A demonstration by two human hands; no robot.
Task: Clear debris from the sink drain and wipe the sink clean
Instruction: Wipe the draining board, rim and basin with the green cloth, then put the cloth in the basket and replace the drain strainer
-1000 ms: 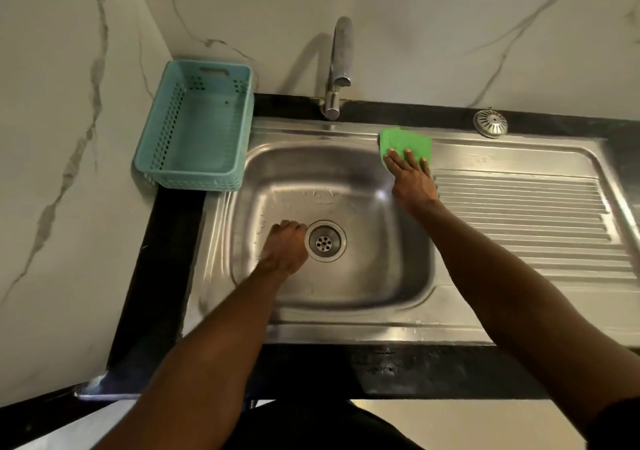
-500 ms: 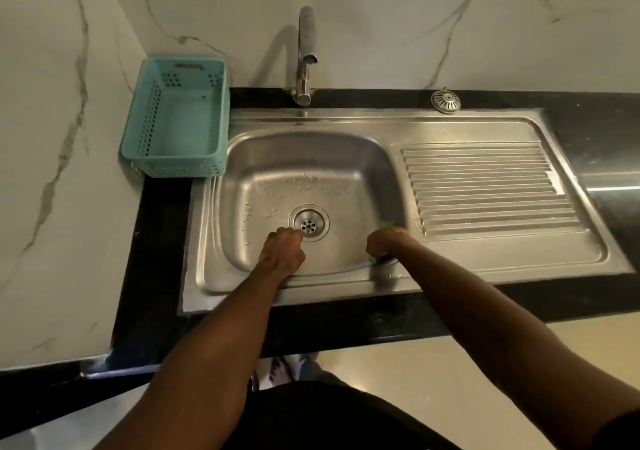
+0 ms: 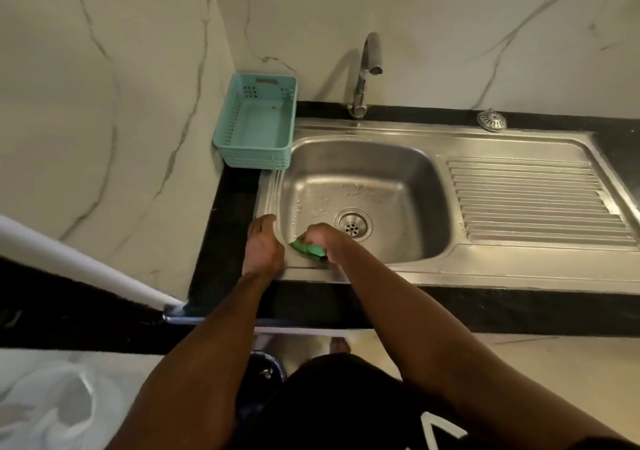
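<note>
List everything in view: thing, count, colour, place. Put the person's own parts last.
sink: one, steel, set in the black counter
drain: one, steel, basin floor
draining board: one, steel, right of the basin
tap: one, steel, behind the basin
strainer cap: one, steel, counter back right
basket: one, teal, left of the sink by the wall
cloth: one, green, basin near-left corner
left hand: one, resting on the sink's left rim
right hand: one, gripping the cloth

I can read no text, label, brand or number anywhere; a white mark on the dark clothing [image 3: 440,430] stays illegible.
</note>
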